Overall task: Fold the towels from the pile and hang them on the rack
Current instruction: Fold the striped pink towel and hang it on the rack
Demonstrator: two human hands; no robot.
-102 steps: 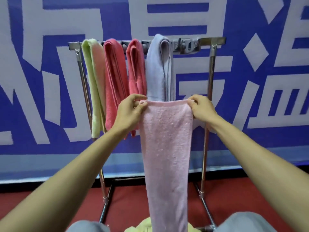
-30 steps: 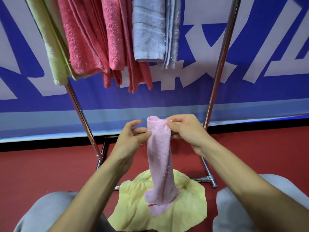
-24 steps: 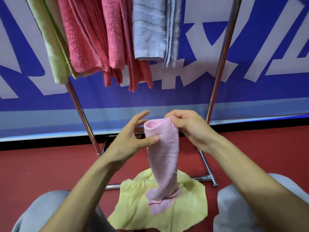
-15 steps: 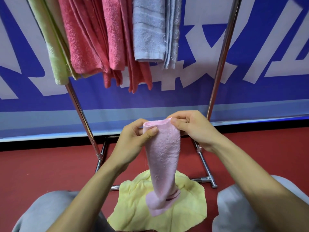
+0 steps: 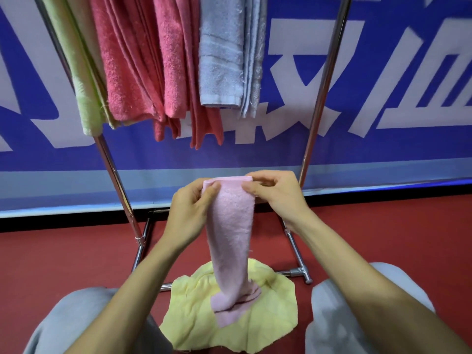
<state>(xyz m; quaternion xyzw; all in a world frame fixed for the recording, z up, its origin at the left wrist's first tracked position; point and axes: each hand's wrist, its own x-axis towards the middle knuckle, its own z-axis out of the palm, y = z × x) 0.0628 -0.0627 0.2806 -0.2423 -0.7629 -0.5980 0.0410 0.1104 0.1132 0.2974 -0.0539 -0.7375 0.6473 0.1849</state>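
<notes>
Since half a second ago the top edge of the pink towel [image 5: 231, 238] has been pulled flatter and straighter, and the two hands sit a little further apart along it. The left hand [image 5: 190, 213] pinches the towel's left corner, thumb on the near face; its other fingers are hidden behind the cloth. The right hand [image 5: 277, 198] pinches the right corner with curled fingers, and their tips are likewise out of sight behind the fold.

From the hands the pink towel hangs down as a narrow folded strip. Its lower end lies crumpled on the yellow towel [image 5: 268, 315], which is spread on the red floor [image 5: 63, 256] below both hands and partly covered by that end; how many layers the strip has cannot be told.

Beyond and above the hands stands the rack [image 5: 322, 93]. Its top rail is cut off by the upper edge of the view, and part of its base bar is hidden behind the hands. A green towel [image 5: 85, 98], a coral towel [image 5: 127, 72], a second coral towel [image 5: 173, 60] and a grey-blue towel [image 5: 219, 60] hang there up and to the left of the hands, their tops cut off too. Grey-clad knees [image 5: 357, 315] are cropped at the lower corners.
</notes>
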